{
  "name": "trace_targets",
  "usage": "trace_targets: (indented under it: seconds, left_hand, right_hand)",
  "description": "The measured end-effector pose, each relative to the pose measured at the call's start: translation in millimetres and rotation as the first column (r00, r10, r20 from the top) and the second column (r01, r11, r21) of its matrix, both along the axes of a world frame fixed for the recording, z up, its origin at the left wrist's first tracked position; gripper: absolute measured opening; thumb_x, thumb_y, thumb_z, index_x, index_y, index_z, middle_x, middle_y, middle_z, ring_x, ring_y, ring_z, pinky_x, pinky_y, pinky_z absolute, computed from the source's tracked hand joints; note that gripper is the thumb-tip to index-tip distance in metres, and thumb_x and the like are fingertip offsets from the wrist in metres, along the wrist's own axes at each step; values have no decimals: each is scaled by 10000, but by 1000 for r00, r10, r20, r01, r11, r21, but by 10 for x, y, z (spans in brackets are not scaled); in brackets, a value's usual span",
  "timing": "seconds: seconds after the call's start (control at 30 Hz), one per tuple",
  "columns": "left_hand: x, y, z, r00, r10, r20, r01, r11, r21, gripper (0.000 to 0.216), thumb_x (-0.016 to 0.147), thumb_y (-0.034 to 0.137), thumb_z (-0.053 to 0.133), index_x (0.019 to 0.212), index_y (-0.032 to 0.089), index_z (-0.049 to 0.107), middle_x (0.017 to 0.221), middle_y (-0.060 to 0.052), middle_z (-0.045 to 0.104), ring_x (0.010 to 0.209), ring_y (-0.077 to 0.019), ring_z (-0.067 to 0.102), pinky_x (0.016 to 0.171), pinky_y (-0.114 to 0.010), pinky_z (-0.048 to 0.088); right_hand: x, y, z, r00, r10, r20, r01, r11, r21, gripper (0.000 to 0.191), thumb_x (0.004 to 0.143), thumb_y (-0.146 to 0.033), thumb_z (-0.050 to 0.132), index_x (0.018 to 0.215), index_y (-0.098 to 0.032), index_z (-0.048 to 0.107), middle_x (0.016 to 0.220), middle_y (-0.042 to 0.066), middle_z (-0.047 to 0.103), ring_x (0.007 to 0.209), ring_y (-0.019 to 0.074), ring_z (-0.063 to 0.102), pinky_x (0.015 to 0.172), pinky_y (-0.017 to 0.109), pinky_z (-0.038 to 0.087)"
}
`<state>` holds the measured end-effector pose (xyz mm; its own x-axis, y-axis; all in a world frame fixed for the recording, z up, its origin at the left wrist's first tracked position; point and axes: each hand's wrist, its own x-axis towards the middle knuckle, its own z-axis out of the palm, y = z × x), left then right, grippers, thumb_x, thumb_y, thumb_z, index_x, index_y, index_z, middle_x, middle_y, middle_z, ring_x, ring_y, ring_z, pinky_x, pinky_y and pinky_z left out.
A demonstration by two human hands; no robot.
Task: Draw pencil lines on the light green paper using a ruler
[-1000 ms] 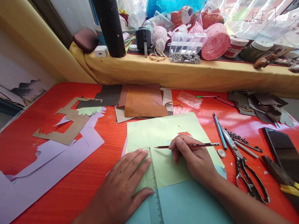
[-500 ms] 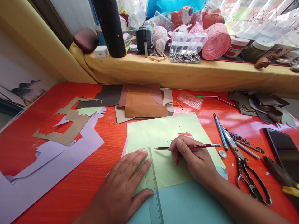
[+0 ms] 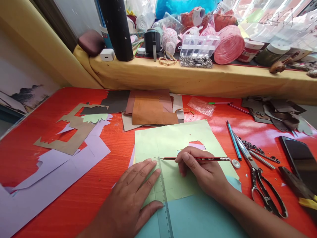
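Right hand (image 3: 201,172): grip closed, thumb and fingers pinching a dark red wooden pencil (image 3: 205,159) near its middle. The pencil lies almost level, with its point to the left, just beside the far right corner of a clear plastic ruler (image 3: 162,198).

Left hand (image 3: 131,198): open and flat, palm down. Its fingers are spread across the ruler's left edge and onto the pale green paper sheet (image 3: 170,137) beneath, and it holds nothing.

The ruler runs near to far across the green sheet and a light blue paper sheet (image 3: 198,215) that lies nearer. A cut-out notch shows in the green sheet just beyond the right hand.

All of this is on a glossy red counter (image 3: 37,138).

Right of the pencil's blunt end:
- small metal ring (image 3: 235,163), close by
- steel scissors (image 3: 262,188)
- teal pencil (image 3: 232,138)
- black phone (image 3: 299,162), further right

Far side: brown leather pieces (image 3: 151,110).

Left: lilac paper offcuts (image 3: 49,172) under a tan card cut-out (image 3: 71,132).
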<state>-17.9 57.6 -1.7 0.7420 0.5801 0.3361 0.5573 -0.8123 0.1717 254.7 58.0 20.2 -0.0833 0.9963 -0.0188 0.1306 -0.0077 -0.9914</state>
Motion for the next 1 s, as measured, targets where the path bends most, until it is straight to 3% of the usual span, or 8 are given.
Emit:
trace_targets:
  seconds: [0.67,1.0]
  left_hand:
    - [-43,-57,-118,1000,12,-27,-14,998,-64,574,1163,484,518,1668,212,494,1730,-89,507,1585,-307,486,1292,-480,454]
    - [-34,-38,-95,1000,6,-27,-8,999,-53,570,1165,492,511,1655,200,508,1717,-90,524,1571,-308,502,1267,-480,481]
  right_hand:
    - [-3,-1,7,999,30,23,-30,1000,-7,422,1136,-538,595,932,-215,774,765,20,715,631,171,660,605,296,521]
    - [-1,8,3,998,33,46,-33,999,3,453,1133,-569,586,919,-215,770,757,26,718,625,177,658,602,305,518]
